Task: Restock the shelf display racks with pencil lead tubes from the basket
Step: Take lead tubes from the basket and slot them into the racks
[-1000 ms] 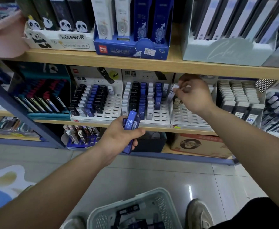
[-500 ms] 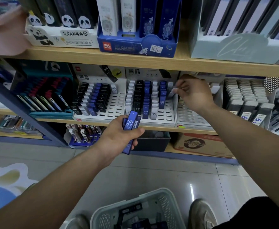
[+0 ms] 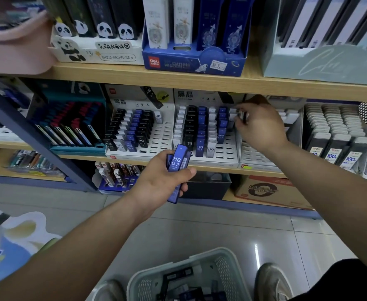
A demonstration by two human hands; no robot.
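Several blue HB 0.7 tubes (image 3: 177, 164) sit gripped in left hand (image 3: 160, 183), just below front edge of middle rack (image 3: 226, 153). Right hand (image 3: 258, 129) pinches one blurred tube (image 3: 242, 116) at that rack's upper right corner; basket (image 3: 199, 257) well below.
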